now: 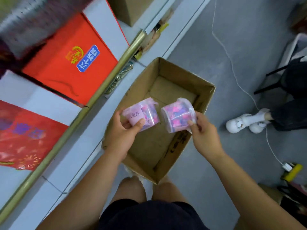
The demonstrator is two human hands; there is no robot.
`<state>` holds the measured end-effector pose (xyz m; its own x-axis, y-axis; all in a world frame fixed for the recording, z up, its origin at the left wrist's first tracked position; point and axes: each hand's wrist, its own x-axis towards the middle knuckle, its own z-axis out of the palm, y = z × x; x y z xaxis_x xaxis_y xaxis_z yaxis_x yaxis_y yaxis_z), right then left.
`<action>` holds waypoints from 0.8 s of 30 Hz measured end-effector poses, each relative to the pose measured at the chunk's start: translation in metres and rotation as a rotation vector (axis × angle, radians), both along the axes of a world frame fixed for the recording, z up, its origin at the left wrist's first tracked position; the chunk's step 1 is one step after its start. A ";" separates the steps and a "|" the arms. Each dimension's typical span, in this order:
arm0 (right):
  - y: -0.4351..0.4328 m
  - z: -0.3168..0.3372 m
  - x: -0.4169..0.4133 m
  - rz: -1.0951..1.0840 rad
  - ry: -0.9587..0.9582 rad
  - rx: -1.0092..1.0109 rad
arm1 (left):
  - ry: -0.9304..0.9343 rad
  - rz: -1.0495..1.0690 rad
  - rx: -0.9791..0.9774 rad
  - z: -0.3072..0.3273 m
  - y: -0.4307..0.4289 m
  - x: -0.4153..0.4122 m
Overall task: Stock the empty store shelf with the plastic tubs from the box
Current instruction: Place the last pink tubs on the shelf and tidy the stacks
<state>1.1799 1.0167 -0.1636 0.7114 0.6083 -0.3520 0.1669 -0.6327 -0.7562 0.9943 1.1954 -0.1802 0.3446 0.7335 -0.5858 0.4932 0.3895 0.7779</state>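
Note:
Two clear plastic tubs filled with pink and purple pieces hover over an open cardboard box (204, 97) on the floor. My left hand (123, 131) grips the left tub (146, 113), which has a pink label with printed characters. My right hand (203, 130) holds the right tub (177, 115) by its rim, tilted on its side. The box interior beneath them shows bare cardboard with nothing else in it. A white shelf (49, 103) with a gold-coloured edge rail runs along the left.
Red gift boxes (69, 63) lie on the shelf, and another brown carton (131, 9) stands at the top. A white cable (232, 67) crosses the grey floor. Another person's white shoes (245, 122) and a black chair frame (274, 80) are at the right.

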 end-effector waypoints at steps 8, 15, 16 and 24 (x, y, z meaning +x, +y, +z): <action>0.003 0.099 -0.033 -0.077 -0.122 0.261 | -0.298 0.042 0.237 0.114 0.019 -0.032; 0.041 0.177 -0.136 -0.052 -0.191 0.468 | -0.422 0.120 0.434 0.195 0.024 -0.151; 0.048 0.184 -0.157 -0.034 -0.183 0.492 | -0.424 0.140 0.462 0.204 0.025 -0.177; 0.112 0.233 -0.299 0.218 -0.144 0.575 | -0.298 0.226 0.812 0.279 0.045 -0.357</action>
